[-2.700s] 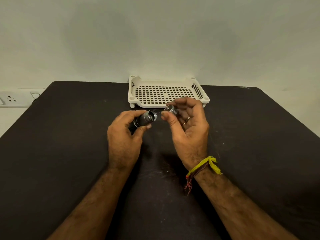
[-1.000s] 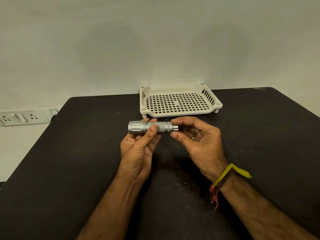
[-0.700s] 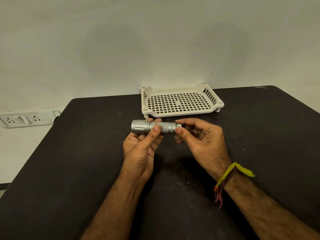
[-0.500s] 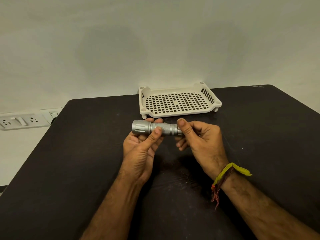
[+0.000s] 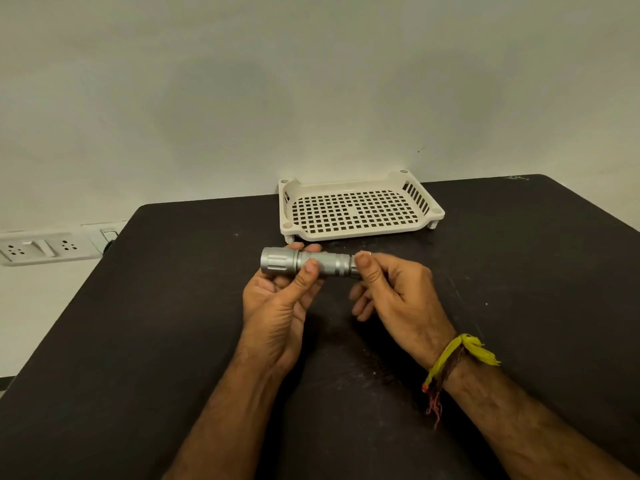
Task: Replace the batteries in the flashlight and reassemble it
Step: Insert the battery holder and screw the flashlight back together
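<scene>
A silver flashlight (image 5: 304,262) is held level above the black table (image 5: 173,323), its wide head pointing left. My left hand (image 5: 277,299) grips the barrel from below, thumb across the knurled middle. My right hand (image 5: 394,289) pinches the tail cap (image 5: 354,265) at the flashlight's right end between thumb and forefinger. The cap sits against the barrel. No loose batteries show.
A white perforated plastic tray (image 5: 356,230) stands just beyond the hands near the table's far edge, with nothing in it. A wall socket strip (image 5: 45,245) sits off the table's left edge. A yellow thread band circles my right wrist.
Earlier the flashlight's open end faced me with the cap held apart. Now the cap is on the tail, the flashlight lies level, and my right thumb has shifted round the cap.
</scene>
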